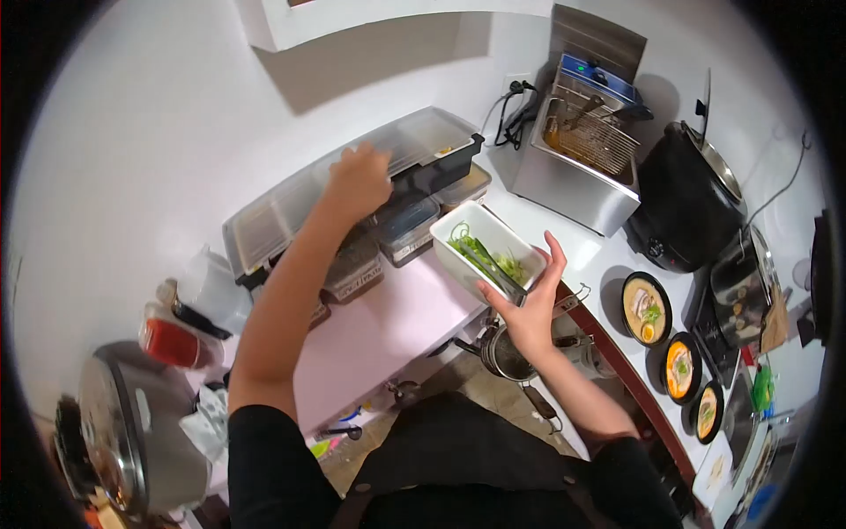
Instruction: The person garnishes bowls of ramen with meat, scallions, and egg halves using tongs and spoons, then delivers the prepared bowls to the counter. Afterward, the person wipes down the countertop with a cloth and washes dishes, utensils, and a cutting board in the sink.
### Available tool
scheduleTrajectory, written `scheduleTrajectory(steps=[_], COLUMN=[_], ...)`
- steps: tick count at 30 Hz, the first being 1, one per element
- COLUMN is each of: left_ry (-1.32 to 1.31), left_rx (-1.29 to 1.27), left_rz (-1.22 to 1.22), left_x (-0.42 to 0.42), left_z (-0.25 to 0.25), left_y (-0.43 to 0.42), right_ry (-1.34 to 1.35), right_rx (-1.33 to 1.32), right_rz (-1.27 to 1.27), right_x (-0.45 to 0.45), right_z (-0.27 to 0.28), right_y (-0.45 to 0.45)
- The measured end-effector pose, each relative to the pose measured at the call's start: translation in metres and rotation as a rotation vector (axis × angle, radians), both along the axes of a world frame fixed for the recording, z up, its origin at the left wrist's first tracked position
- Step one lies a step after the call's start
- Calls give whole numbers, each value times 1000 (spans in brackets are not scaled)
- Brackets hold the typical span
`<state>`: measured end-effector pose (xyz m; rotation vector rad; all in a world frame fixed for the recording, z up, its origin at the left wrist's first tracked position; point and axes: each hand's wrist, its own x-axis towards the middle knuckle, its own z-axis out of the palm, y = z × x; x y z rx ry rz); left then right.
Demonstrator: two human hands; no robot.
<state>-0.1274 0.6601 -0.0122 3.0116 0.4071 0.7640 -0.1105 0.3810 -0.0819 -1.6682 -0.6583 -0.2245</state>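
right grip — grasping white tub, long axis upper-left to lower-right | left grip — up-left of tub, at clear lid, can't tell if clenched

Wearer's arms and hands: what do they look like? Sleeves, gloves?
Left hand and right hand: bare, no gloves, rings or watch visible. Short black sleeves, no visible markings; forearms uncovered.

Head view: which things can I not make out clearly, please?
In the head view:
Whether the left hand grips the lid: the hand itself hides the contact.
Contents beneath the lid: blurred by translucent plastic.
Box labels: too small to read surely.
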Motion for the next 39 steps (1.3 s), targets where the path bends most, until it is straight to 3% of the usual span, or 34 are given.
scheduleTrajectory(steps=[2, 5, 8, 11, 14, 18, 19, 22, 25, 29, 35, 39], left_ry=[180, 451, 306, 294, 484, 299, 142, 184, -31, -23, 72, -73], left_rx=[-102, 58, -142, -3, 203, 245, 304, 182, 228, 231, 237, 253], left_rz=[-118, -153, -357, -385, -293, -207, -241, -94, -173, -141, -100, -210], left_x=[16, 23, 21, 22, 31, 39, 41, 51, 54, 55, 38, 26], left_z=[-8, 19, 24, 21, 26, 47, 47, 67, 75, 79, 38, -3], left_y=[32, 31, 57, 56, 33, 46, 57, 84, 92, 79, 22, 5], right_ry=[-6, -22, -114, -111, -156, -264, -283, -301, -256, -257, -334, -337], right_rx=[1, 66, 9, 70, 70, 29, 42, 73, 72, -99, -420, -185], right_rz=[11, 39, -53, -32, -56, -107, -111, -121, -122, -155, -82, 215], right_x=[8, 27, 43, 51, 60, 70, 73, 79, 81, 92, 86, 95], right_z=[9, 16, 25, 31, 31, 34, 36, 39, 42, 24, 16, 2], right_y=[13, 37, 55, 68, 76, 95, 105, 145, 187, 221, 188, 138])
